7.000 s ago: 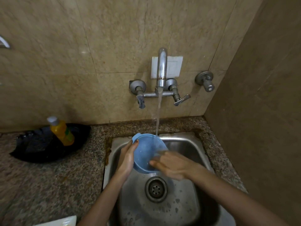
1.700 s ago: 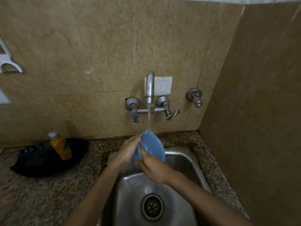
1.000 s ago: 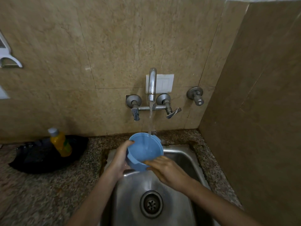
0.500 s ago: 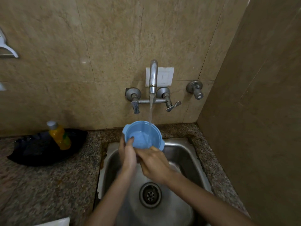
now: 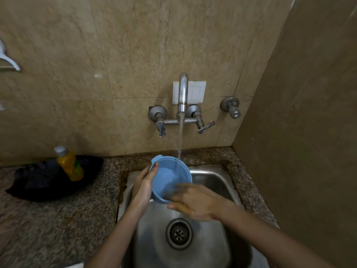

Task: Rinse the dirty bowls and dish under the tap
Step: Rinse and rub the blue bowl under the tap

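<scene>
1. Splashing is the largest risk. The water stream from the tap lands inside the blue bowl close to its far wall, and the bowl's mouth is tipped toward the person. A steeper tilt would, I judge, send water over the sink rim onto the bench
2. Slipping comes next. The left hand alone grips the wet bowl from its left side, thumb hooked over the rim and palm against the outer wall. A hard rub from the right hand could lever the bowl out of that one-sided hold and drop it into the sink
3. Missed dirt is the smallest risk. The right hand's fingers are stretched out, gripping nothing, and reach over the near rim into the bowl; they are blurred. The outer wall under the left palm probably gets little water
4. The sink is the biggest container. It shows a wet steel floor with the drain at its middle; the task's other bowls and dish are not in view
5. The black bag lies on the bench to the left; what is in it cannot be told
6. The blue bowl, held above the sink's back left part under the tap, holds shallow running water; no residue can be made out
7. The yellow bottle leans on the bag, pale cap on, filled with yellow-orange liquid
</scene>
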